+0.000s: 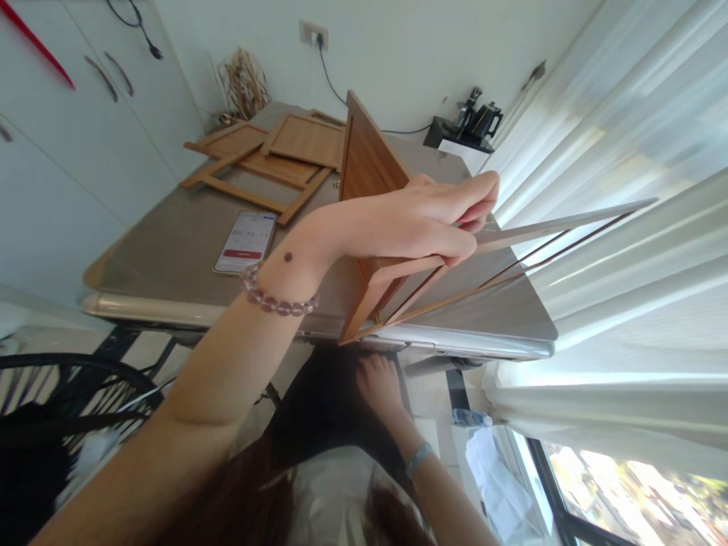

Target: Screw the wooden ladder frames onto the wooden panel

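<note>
While counter (159, 267) spans middle of view, frame (523, 235) stands on its right half, near corner by front edge. Panel (369, 152) stands upright just behind; whether joined to frame, cannot tell. Wood parts (304, 140) lie flat, overlapping, farther left. Left hand (421, 220): grip pinching frame's upper bar. Right hand (381, 383): on lap, grip loosely spread. Phone (246, 241) face up near wood parts.

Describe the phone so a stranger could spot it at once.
Start with the grey-topped table and find the flat wooden pieces towards its far left. In front of those, beside the left wrist with its beaded bracelet, lies the phone, face up. Its lit white screen with a red bar sets it apart from the wood.
</note>
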A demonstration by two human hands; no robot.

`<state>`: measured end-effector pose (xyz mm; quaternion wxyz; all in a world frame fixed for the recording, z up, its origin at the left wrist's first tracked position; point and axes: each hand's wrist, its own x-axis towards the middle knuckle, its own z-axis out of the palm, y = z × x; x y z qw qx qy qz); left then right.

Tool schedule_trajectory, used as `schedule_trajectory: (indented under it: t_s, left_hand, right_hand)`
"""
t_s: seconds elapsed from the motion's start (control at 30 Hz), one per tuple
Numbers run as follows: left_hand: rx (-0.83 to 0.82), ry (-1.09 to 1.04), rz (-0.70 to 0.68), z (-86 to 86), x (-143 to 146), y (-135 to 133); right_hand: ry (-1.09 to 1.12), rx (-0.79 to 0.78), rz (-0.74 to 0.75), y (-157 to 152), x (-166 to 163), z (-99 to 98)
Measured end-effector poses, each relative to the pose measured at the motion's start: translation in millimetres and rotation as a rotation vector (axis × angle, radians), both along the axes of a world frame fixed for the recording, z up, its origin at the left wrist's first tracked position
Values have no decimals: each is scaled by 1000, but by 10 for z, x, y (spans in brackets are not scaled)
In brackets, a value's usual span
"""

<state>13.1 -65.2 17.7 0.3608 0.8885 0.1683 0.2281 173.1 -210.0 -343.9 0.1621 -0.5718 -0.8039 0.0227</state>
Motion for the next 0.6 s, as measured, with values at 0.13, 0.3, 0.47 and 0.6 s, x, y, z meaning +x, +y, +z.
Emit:
schedule_trajectory:
  t_s: [0.13,0.3,0.47,0.6]
  left_hand:
    - [9,30,2,-10,9,31]
    - [39,47,-34,-2,10,50]
    - [38,79,-20,-9,-2,48]
    - [39,100,-16,-20,-7,55]
  right_hand:
    - [-152,-217,-25,139,-68,-319]
    - [-236,-329,92,192,-6,-328]
    - [-293,-369,135,120,-22,-299]
    - [-341,-418,180,85,-106,-351]
